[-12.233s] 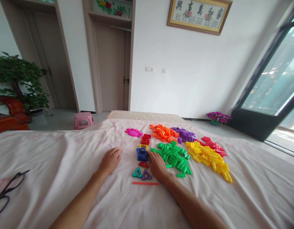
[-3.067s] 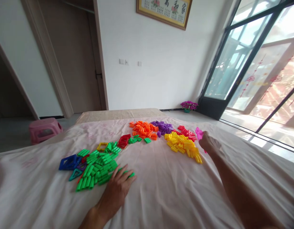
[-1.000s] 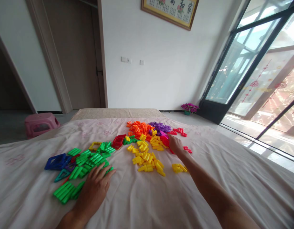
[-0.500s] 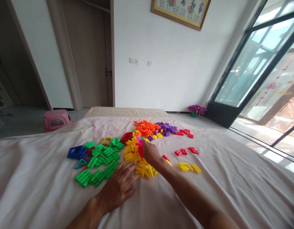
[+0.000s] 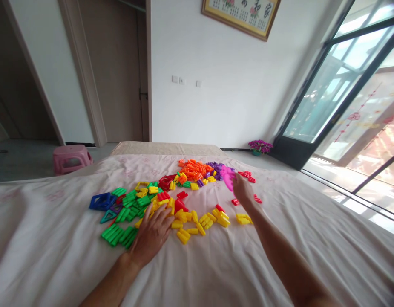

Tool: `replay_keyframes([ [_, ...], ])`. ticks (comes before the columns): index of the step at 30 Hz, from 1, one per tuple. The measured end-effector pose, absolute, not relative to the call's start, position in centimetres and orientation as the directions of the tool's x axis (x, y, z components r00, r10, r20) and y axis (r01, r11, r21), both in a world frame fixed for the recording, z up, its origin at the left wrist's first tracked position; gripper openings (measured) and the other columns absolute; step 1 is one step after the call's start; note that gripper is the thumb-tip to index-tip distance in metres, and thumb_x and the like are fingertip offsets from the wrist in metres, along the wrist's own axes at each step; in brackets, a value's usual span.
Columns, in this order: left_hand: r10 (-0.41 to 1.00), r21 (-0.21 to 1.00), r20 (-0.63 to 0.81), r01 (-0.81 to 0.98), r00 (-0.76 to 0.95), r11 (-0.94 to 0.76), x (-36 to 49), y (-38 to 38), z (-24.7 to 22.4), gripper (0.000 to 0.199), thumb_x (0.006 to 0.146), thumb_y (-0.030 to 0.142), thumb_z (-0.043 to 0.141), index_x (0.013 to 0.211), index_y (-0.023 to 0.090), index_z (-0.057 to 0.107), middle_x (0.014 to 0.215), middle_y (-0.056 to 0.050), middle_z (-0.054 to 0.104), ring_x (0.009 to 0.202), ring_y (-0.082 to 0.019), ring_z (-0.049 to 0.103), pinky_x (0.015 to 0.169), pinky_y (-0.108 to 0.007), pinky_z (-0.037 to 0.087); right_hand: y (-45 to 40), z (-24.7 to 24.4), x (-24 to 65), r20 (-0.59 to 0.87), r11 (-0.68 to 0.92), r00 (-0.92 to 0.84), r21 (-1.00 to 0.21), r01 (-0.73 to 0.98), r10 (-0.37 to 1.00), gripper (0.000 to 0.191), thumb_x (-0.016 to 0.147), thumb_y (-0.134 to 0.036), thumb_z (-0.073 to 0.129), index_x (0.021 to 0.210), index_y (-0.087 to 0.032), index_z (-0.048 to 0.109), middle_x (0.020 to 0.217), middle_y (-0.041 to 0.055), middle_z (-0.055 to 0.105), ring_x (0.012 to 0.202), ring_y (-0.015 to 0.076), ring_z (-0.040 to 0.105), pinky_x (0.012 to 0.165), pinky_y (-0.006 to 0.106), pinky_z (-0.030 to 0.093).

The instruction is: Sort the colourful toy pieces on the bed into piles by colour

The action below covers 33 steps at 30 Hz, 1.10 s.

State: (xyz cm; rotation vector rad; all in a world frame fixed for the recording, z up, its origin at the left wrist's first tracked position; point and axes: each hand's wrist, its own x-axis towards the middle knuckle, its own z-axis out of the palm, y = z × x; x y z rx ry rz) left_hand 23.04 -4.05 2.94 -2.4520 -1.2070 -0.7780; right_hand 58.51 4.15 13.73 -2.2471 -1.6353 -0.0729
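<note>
My right hand (image 5: 243, 190) is closed around a bright pink, rounded plastic piece (image 5: 227, 176), raised near the purple blocks (image 5: 217, 168). Its exact kind is unclear, since the fingers cover part of it. With fingers spread, my left hand (image 5: 153, 231) rests on the near-left side of the yellow plastic blocks (image 5: 184, 216). Left of that hand lie green blocks (image 5: 133, 205). A few red pieces (image 5: 180, 204) sit among the yellow ones, just beyond my left fingertips.
A pale cloth (image 5: 203, 273) covers the surface. Orange blocks (image 5: 194, 169) are heaped at the back. Blue frame-shaped pieces (image 5: 102, 201) lie at the left and a red frame (image 5: 166, 182) in the middle. Loose yellow blocks (image 5: 244, 219) lie at the right. A pink stool (image 5: 72, 159) stands beyond.
My right hand has lifted the pink piece from the yellow pile and carried it right and away from me. The yellow blocks are more spread out. My left hand has shifted slightly left.
</note>
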Motion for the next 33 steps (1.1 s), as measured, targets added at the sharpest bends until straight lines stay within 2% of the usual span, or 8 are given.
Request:
replay_keyframes([
  [4, 0.667, -0.058, 0.591, 0.848, 0.455, -0.527, 21.6, -2.9, 2.4, 0.032, 0.091, 0.012, 0.05, 0.109, 0.028, 0.072, 0.136, -0.006, 0.064, 0.136, -0.03, 0.047, 0.116, -0.065, 0.023, 1.8, 13.1, 67.6, 0.241, -0.501, 0.533, -0.183, 0.846, 0.811, 0.049, 0.1, -0.023, 0.029, 0.146, -0.019, 0.046, 0.115, 0.0225, 0.069, 0.099, 0.0312, 0.067, 0.079, 0.039, 0.045],
  [8, 0.677, -0.032, 0.654, 0.906, 0.338, -0.422, 20.3, -2.2, 2.5, 0.032, 0.091, 0.011, 0.051, 0.109, 0.026, 0.073, 0.134, -0.011, 0.064, 0.134, -0.036, 0.047, 0.111, -0.069, 0.025, 0.1, 9.8, 70.9, 0.174, -0.525, 0.54, -0.125, 0.842, 0.824, 0.048, 0.101, -0.025, 0.029, 0.143, -0.021, 0.051, 0.121, 0.0227, 0.067, 0.105, 0.0341, 0.066, 0.08, 0.041, 0.046],
  [13, 0.633, 0.043, 0.708, 0.876, 0.312, -0.481, 20.6, -2.8, 3.2, 0.031, 0.094, 0.018, 0.05, 0.116, 0.026, 0.07, 0.138, -0.011, 0.061, 0.137, -0.033, 0.046, 0.115, -0.066, 0.024, 0.0, 6.6, 65.4, 0.28, -0.288, 0.329, -0.177, 0.941, 0.902, 0.049, 0.103, -0.031, 0.024, 0.143, -0.021, 0.051, 0.124, 0.0158, 0.068, 0.113, 0.034, 0.062, 0.089, 0.043, 0.047],
  [19, 0.412, -0.029, 0.574, 0.521, 0.707, -0.853, 23.3, -5.9, 4.6, 0.04, 0.096, 0.023, 0.049, 0.134, 0.027, 0.06, 0.147, -0.006, 0.054, 0.142, -0.024, 0.041, 0.12, -0.052, 0.031, -0.1, 6.3, 53.7, 0.291, 0.076, -0.007, -0.226, 0.971, 0.957, 0.047, 0.103, -0.034, 0.029, 0.141, -0.021, 0.054, 0.131, 0.0088, 0.066, 0.121, 0.029, 0.058, 0.1, 0.039, 0.045],
  [22, 0.351, -0.033, 0.471, 0.413, 0.809, -0.91, 24.2, -7.0, 4.9, 0.047, 0.095, 0.03, 0.053, 0.141, 0.028, 0.055, 0.152, -0.007, 0.05, 0.143, -0.025, 0.04, 0.12, -0.051, 0.033, -0.4, 6.6, 48.5, 0.3, 0.222, -0.128, -0.304, 0.927, 0.945, 0.045, 0.103, -0.034, 0.029, 0.139, -0.025, 0.055, 0.13, 0.0045, 0.067, 0.118, 0.0245, 0.06, 0.1, 0.034, 0.046],
  [25, 0.4, -0.033, 0.461, 0.466, 0.792, -0.884, 24.3, -6.9, 4.6, 0.048, 0.094, 0.029, 0.056, 0.141, 0.033, 0.055, 0.147, -0.003, 0.055, 0.139, -0.024, 0.046, 0.122, -0.052, 0.027, -0.4, 7.4, 45.5, 0.325, 0.324, -0.209, -0.355, 0.877, 0.922, 0.045, 0.104, -0.037, 0.026, 0.141, -0.034, 0.052, 0.133, -0.0028, 0.066, 0.121, 0.0219, 0.059, 0.1, 0.033, 0.047],
  [29, 0.529, -0.056, 0.486, 0.629, 0.696, -0.776, 23.5, -5.6, 3.6, 0.035, 0.096, 0.029, 0.051, 0.129, 0.032, 0.063, 0.135, -0.001, 0.064, 0.135, -0.026, 0.051, 0.123, -0.059, 0.023, -0.2, 9.2, 47.9, 0.365, 0.242, -0.078, -0.43, 0.87, 0.928, 0.044, 0.104, -0.039, 0.027, 0.14, -0.032, 0.053, 0.128, 0.0011, 0.068, 0.114, 0.0231, 0.063, 0.096, 0.034, 0.049],
  [33, 0.653, -0.066, 0.511, 0.783, 0.559, -0.618, 22.2, -4.4, 3.3, 0.035, 0.098, 0.018, 0.042, 0.123, 0.027, 0.066, 0.13, -0.004, 0.066, 0.137, -0.03, 0.048, 0.119, -0.066, 0.024, -1.4, 10.7, 56.5, 0.452, -0.024, 0.24, -0.434, 0.901, 0.859, 0.043, 0.102, -0.036, 0.033, 0.135, -0.022, 0.056, 0.124, 0.0107, 0.069, 0.112, 0.0276, 0.063, 0.094, 0.036, 0.048],
])
